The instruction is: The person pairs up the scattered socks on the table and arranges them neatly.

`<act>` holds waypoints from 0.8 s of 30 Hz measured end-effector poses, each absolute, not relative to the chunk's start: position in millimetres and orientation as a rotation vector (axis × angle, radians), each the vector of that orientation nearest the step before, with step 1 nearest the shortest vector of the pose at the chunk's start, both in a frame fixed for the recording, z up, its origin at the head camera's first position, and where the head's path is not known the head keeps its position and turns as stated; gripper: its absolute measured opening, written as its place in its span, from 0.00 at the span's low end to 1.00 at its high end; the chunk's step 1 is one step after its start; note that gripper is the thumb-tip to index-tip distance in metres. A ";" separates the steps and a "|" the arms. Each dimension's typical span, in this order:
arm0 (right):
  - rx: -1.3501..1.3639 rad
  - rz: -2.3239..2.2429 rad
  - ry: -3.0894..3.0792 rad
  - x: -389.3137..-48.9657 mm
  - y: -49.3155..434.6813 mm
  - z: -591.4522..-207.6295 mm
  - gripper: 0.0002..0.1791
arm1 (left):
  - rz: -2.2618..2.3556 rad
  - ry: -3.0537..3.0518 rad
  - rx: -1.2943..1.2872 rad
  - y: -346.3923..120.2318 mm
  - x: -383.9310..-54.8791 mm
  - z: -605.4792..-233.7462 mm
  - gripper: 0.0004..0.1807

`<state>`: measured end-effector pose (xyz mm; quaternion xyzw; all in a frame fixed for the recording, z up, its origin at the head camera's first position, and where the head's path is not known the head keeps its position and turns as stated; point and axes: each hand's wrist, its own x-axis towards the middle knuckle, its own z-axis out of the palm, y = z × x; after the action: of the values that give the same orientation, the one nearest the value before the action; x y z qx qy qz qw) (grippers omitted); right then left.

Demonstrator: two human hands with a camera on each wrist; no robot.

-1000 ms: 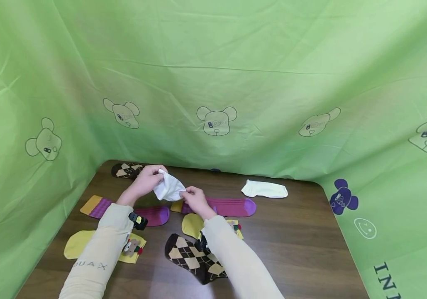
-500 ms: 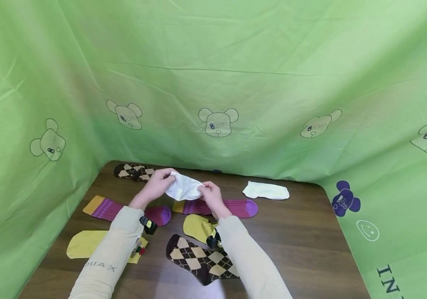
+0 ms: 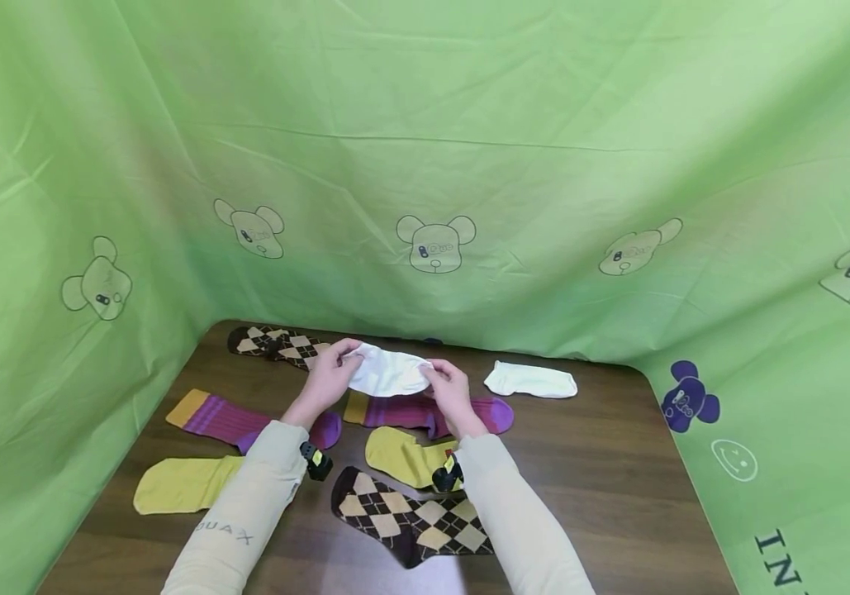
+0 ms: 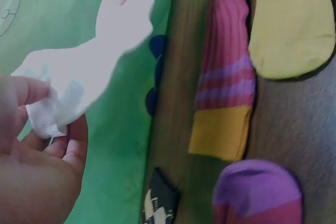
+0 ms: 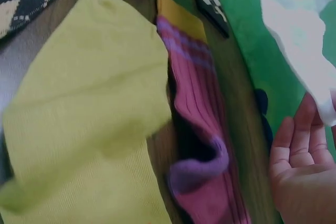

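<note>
A white sock (image 3: 389,373) is stretched level between both hands, above the table's far middle. My left hand (image 3: 330,378) pinches its cuff end between thumb and fingers, as the left wrist view shows on the sock (image 4: 68,80). The toe end is pinched by my right hand (image 3: 450,392); in the right wrist view that hand (image 5: 310,166) is partly cut off by the frame. Below the held sock lies a magenta sock (image 3: 395,413) with a yellow cuff. A second white sock (image 3: 531,379) lies flat at the back right.
On the wooden table (image 3: 603,479) lie another magenta sock (image 3: 227,420), two yellow socks, one left (image 3: 179,486) and one central (image 3: 402,456), and argyle socks, one in front (image 3: 410,521) and one at the back left (image 3: 294,347). Green cloth (image 3: 432,165) hangs behind the table.
Both hands have moved right with the white sock. They have drawn apart, so the sock is now longer and flatter between them. The socks on the table lie as before.
</note>
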<state>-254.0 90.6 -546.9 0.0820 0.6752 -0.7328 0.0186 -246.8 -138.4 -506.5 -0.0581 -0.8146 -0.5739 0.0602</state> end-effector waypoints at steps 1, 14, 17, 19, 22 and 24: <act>0.257 -2.281 2.095 -254.1 94.0 -547.4 0.13 | -1.741 -2.456 -0.165 -136.7 -246.4 -508.2 0.13; 0.343 -2.325 2.076 -255.5 133.3 -544.3 0.15 | -1.793 -2.406 -0.104 -119.4 -243.8 -525.3 0.15; 0.348 -2.323 2.025 -255.5 141.6 -543.7 0.16 | -1.794 -2.416 -0.109 -114.9 -243.5 -528.5 0.14; 0.333 -2.319 1.985 -254.8 147.3 -542.8 0.18 | -1.796 -2.436 -0.121 -111.8 -242.9 -530.5 0.14; 0.313 -2.304 1.926 -254.0 156.6 -539.3 0.19 | -1.825 -2.457 -0.136 -106.9 -241.9 -530.8 0.16; 0.301 -2.309 1.902 -253.7 162.5 -538.2 0.20 | -1.850 -2.463 -0.148 -103.7 -241.8 -530.8 0.18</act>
<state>-253.7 162.5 -538.2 0.1000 0.6311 -0.7662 0.0676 -241.8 -103.7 -530.8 -0.0480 -0.7984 -0.5995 0.0289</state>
